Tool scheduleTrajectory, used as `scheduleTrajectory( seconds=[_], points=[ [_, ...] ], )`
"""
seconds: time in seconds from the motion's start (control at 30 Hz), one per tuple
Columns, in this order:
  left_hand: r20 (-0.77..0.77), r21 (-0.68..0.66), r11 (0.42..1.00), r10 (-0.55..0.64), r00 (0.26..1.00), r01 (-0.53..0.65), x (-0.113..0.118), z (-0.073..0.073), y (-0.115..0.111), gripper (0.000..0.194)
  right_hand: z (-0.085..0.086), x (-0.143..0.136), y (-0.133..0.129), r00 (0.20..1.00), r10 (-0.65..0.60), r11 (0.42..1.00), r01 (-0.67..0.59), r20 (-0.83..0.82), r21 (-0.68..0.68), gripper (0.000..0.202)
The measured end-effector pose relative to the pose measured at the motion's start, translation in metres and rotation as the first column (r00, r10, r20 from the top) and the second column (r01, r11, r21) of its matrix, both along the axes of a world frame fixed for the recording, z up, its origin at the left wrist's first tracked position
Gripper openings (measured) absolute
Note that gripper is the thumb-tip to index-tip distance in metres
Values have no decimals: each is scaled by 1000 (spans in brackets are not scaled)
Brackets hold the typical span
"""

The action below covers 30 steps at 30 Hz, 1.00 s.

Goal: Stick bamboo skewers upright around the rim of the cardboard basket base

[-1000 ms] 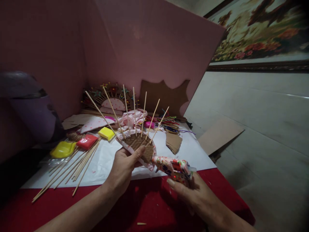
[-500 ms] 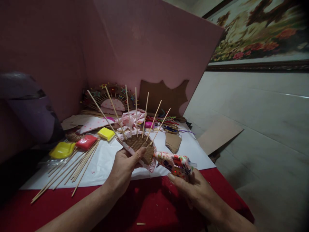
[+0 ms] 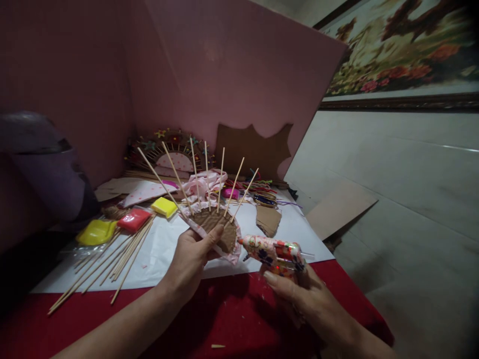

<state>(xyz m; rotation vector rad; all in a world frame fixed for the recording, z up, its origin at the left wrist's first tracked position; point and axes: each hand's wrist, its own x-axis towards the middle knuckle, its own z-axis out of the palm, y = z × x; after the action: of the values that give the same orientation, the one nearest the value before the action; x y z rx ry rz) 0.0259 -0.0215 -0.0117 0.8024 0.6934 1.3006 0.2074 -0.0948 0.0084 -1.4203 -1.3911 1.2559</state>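
Note:
My left hand (image 3: pixel 196 249) pinches a half-round piece of corrugated cardboard (image 3: pixel 213 224) edged with pale pink cloth, thumb on its face. Several thin wooden sticks (image 3: pixel 223 179) fan upward from its curved rim. My right hand (image 3: pixel 299 289) is wrapped round the grip of a glue gun (image 3: pixel 273 252) with a floral pattern; a red light glows on it and a clear glue stick pokes out of its back. The orange nozzle points left, right by the cardboard's right edge; whether it touches cannot be made out.
Loose sticks (image 3: pixel 129 249) and packets of yellow clay (image 3: pixel 96 232) and red clay (image 3: pixel 133 220) lie on the left of the white sheet (image 3: pixel 164 269). Scissors (image 3: pixel 265 200) and a cardboard scrap (image 3: pixel 268 220) sit beyond the glue gun. A decorated fan-shaped piece (image 3: pixel 174 162) leans at the back.
The glue gun has shifted slightly right and levelled out, its nozzle now showing beside the cardboard's edge. The cardboard with its sticks has tilted a little to the left.

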Motion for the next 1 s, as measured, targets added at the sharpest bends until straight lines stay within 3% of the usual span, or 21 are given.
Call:
scheduleTrajectory(
  seconds=[0.17, 0.37, 0.43, 0.5, 0.57, 0.63, 0.7, 0.8, 0.87, 0.93, 1.0],
  points=[
    [6, -52, 999, 8, 1000, -8, 1, 1, 1, 15, 1, 6, 4, 998, -62, 993, 61, -2, 103, 31],
    [2, -102, 995, 19, 1000, -19, 0, 3, 1, 18, 13, 17, 10, 991, -60, 969, 86, -116, 230, 29],
    [5, -109, 993, 34, 999, -33, -1, 3, 1, 20, 18, 27, 18, 995, -73, 949, 90, -65, 302, 27],
    [13, -113, 992, 66, 998, -64, -2, 4, 3, 20, 18, 39, 30, 987, -132, 926, 91, 89, 366, 28],
    [24, -116, 988, 106, 994, -103, -4, 5, 5, 21, 12, 50, 44, 910, -210, 910, 47, 359, 413, 29],
    [31, -118, 985, 131, 991, -127, -5, 6, 7, 23, -1, 59, 59, 763, -267, 889, -40, 589, 455, 28],
    [35, -119, 984, 140, 990, -135, -6, 7, 8, 24, -19, 65, 72, 602, -269, 904, -110, 752, 412, 27],
    [37, -108, 987, 124, 992, -120, -6, 6, 7, 22, -39, 70, 84, 443, -263, 922, -146, 857, 359, 30],
    [36, -87, 991, 106, 994, -102, -5, 5, 5, 20, -41, 69, 86, 367, -282, 915, -174, 887, 364, 32],
    [33, -56, 995, 86, 996, -84, -3, 5, 2, 18, -35, 64, 84, 303, -346, 878, -230, 888, 420, 34],
    [33, -15, 998, 63, 997, -63, -3, 7, -1, 17, -23, 52, 81, 295, -449, 792, -305, 844, 528, 35]
  ],
)
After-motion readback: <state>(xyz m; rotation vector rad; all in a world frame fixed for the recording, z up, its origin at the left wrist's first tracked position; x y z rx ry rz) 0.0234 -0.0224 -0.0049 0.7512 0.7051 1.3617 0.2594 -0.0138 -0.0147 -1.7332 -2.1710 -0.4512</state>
